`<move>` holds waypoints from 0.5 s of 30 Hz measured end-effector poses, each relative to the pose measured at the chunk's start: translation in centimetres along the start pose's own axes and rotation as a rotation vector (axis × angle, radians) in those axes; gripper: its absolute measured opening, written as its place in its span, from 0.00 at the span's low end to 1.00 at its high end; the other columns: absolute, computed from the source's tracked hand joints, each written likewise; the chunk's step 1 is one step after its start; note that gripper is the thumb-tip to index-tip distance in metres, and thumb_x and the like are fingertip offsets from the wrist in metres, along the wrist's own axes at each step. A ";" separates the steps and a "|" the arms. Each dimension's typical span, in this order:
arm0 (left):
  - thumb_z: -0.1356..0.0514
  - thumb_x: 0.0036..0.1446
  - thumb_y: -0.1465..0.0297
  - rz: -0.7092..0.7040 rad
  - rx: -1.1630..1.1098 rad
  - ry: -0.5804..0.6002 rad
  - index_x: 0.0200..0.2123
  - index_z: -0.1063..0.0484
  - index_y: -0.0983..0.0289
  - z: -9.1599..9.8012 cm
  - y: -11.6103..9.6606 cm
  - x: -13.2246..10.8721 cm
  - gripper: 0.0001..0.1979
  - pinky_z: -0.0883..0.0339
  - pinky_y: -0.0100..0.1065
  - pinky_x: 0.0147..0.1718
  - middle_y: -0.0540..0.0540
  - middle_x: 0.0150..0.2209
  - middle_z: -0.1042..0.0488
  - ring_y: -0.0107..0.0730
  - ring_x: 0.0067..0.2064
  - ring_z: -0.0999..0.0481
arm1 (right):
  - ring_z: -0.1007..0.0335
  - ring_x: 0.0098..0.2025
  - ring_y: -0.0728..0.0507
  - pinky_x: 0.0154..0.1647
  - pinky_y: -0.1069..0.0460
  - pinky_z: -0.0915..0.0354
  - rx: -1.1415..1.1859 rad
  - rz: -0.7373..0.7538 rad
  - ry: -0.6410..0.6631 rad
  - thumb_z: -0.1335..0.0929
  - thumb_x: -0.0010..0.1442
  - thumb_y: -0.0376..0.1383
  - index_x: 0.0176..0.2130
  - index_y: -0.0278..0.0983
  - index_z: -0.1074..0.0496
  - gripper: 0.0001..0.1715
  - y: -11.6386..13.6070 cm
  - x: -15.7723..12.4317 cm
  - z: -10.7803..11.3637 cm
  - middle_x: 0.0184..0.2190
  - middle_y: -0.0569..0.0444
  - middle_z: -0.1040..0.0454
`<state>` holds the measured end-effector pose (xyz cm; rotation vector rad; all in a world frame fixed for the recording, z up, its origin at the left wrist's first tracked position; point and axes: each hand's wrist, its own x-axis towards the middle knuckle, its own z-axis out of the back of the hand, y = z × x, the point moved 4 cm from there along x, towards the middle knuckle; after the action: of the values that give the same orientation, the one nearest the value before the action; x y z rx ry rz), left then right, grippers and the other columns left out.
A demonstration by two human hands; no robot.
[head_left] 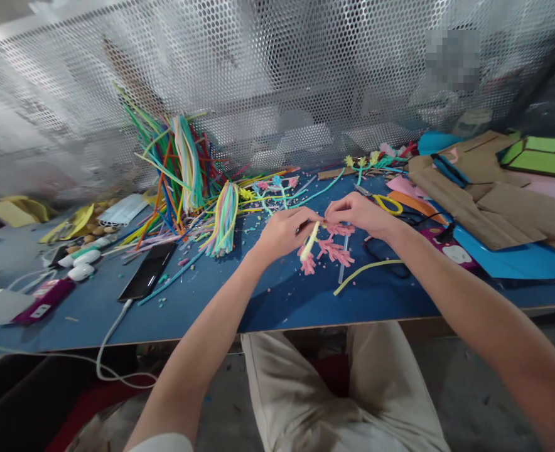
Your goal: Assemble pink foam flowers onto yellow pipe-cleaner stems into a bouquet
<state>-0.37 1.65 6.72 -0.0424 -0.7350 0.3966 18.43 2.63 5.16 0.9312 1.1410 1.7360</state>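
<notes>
Over the blue table [277, 301] my left hand [287, 232] and my right hand [360, 213] meet, fingertips pinched close together. Between them hangs a pink pipe-cleaner flower [334, 251] with feathery, branched petals. A short pale-yellow pipe cleaner [309, 243] sticks out below my left fingers, in front of one petal. Both hands are closed on the flower near its top, where the fingers hide the exact join. Under my right forearm lies a loose yellow-green pipe cleaner [365, 273]. Yellow-handled scissors [387, 204] rest just behind my right hand.
Bundled pastel pipe cleaners [224, 220] and a tall multicoloured pile [183, 163] stand at left, near a black phone [148, 273] on a cable. Finished-looking pipe-cleaner sprigs [282, 188] lie behind the hands. Cardboard [494, 188] covers the right; a perforated metal screen [306, 81] rises behind.
</notes>
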 end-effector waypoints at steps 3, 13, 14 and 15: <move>0.43 0.70 0.70 -0.010 0.010 -0.008 0.44 0.24 0.63 -0.2 0.2 -0.1 0.08 0.27 0.30 0.39 0.56 0.40 0.17 0.30 0.40 0.17 | 0.41 0.26 0.50 0.26 0.51 0.46 -0.024 -0.039 -0.015 0.27 0.51 0.40 0.25 0.37 0.20 0.09 -0.3 0.1 0.1 0.23 0.56 0.27; 0.42 0.69 0.68 0.175 0.048 -0.015 0.42 0.22 0.63 -0.1 1.0 0.1 0.09 0.29 0.31 0.38 0.54 0.37 0.17 0.30 0.36 0.19 | 0.31 0.30 0.46 0.33 0.50 0.38 -0.061 0.018 -0.100 0.28 0.57 0.46 0.32 0.38 0.17 0.15 -0.3 0.3 0.5 0.29 0.53 0.20; 0.41 0.68 0.67 0.232 0.073 -0.030 0.41 0.22 0.63 0.0 1.3 0.1 0.08 0.30 0.31 0.36 0.54 0.35 0.18 0.30 0.34 0.20 | 0.29 0.33 0.45 0.36 0.49 0.36 -0.106 0.103 -0.173 0.29 0.60 0.47 0.34 0.39 0.17 0.16 0.1 0.2 0.8 0.32 0.52 0.19; 0.40 0.67 0.67 0.280 0.094 -0.045 0.40 0.21 0.63 0.1 1.7 0.1 0.08 0.32 0.31 0.34 0.53 0.32 0.19 0.29 0.31 0.22 | 0.27 0.36 0.44 0.39 0.48 0.35 -0.167 0.200 -0.238 0.30 0.61 0.48 0.37 0.39 0.18 0.17 0.6 0.0 1.2 0.35 0.52 0.18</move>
<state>-0.97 3.19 6.55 -0.0484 -0.7559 0.7013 19.35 2.88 6.12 1.1436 0.7585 1.7907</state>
